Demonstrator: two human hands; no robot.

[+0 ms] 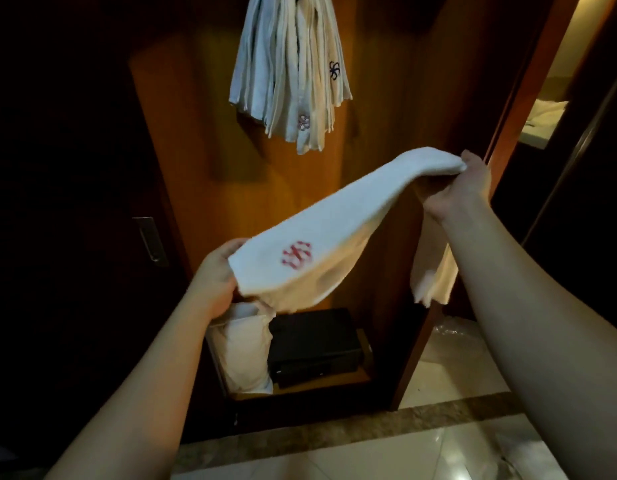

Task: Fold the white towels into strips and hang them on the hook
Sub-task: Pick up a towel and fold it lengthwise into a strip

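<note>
A white towel (338, 220) with a red embroidered mark is stretched as a folded strip between both hands in front of an open wooden wardrobe. My left hand (215, 275) grips its lower left end. My right hand (464, 187) grips the upper right end, and a loose tail of cloth hangs below that wrist. Above, several folded white towels (293, 71) hang in a bunch at the top of the wardrobe. The hook itself is out of view.
The wardrobe's wooden back panel (182, 140) lies behind the towel. On its floor stand a black safe (314, 344) and a white bag-like bundle (244, 348). A dark door with a metal handle (150, 242) is at left. Glossy tiled floor (438, 448) lies below.
</note>
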